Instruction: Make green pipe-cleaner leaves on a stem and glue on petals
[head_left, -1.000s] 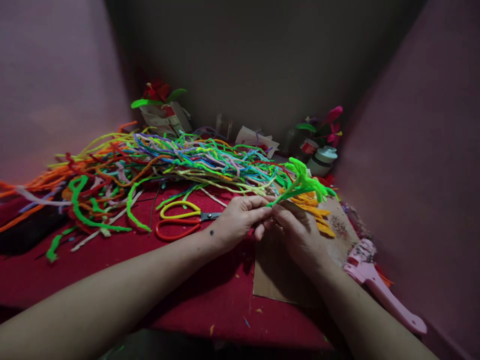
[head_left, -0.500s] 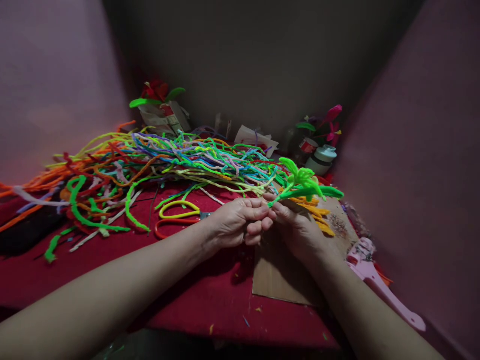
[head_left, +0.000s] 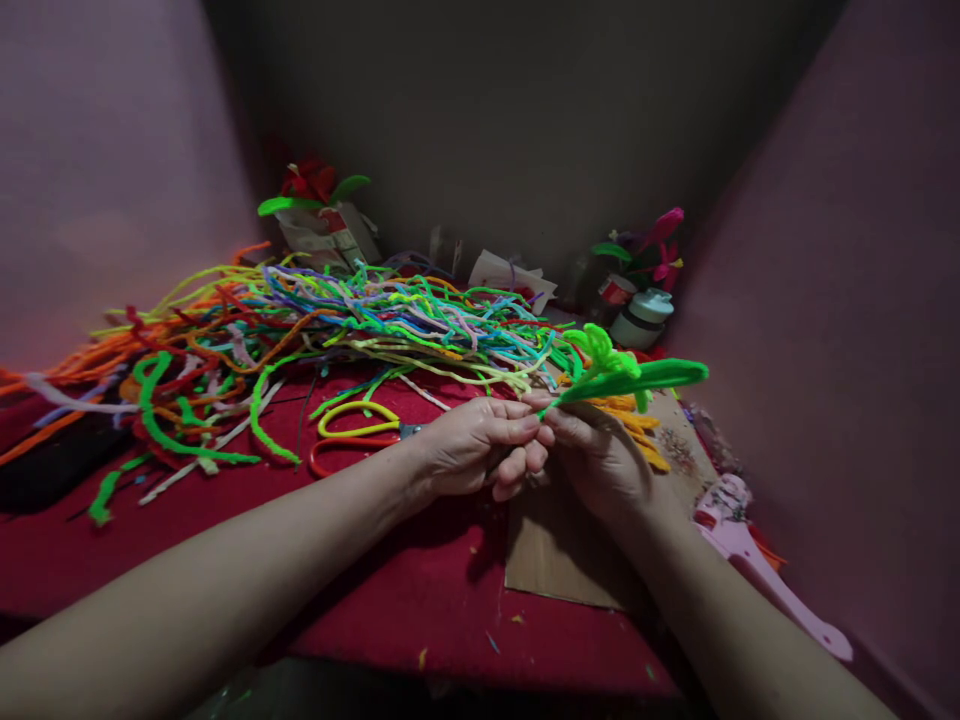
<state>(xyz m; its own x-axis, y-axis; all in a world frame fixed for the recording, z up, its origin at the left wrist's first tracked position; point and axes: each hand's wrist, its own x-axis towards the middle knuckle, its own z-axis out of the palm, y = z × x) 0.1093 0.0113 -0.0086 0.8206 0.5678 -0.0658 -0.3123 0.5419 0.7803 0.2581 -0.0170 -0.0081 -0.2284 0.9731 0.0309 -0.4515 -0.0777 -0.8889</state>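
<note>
Between my two hands is a green fuzzy flower (head_left: 600,350) with a long green leaf (head_left: 652,377), its blossom and leaf pointing up and to the right. My left hand (head_left: 480,445) pinches the lower end of its stem between thumb and fingers. My right hand (head_left: 600,455) grips the stem just below the leaf, the fingertips of both hands nearly touching. Beneath and beyond my right hand lie orange fuzzy pieces (head_left: 641,435) on a cardboard sheet (head_left: 562,560). Scissors with yellow and red handles (head_left: 360,432) rest left of my left hand, their blades partly hidden by it.
A large heap of coloured fuzzy stems (head_left: 420,320) spreads over the red cloth (head_left: 390,600). Behind stand a red flower (head_left: 311,182), a pale bottle (head_left: 643,318) and pink flowers (head_left: 666,240). A pink tool (head_left: 765,570) lies at the right.
The green flower has turned in my fingers: its leaf now reaches further right and higher, lying across the front of the blossom. My hands have barely shifted.
</note>
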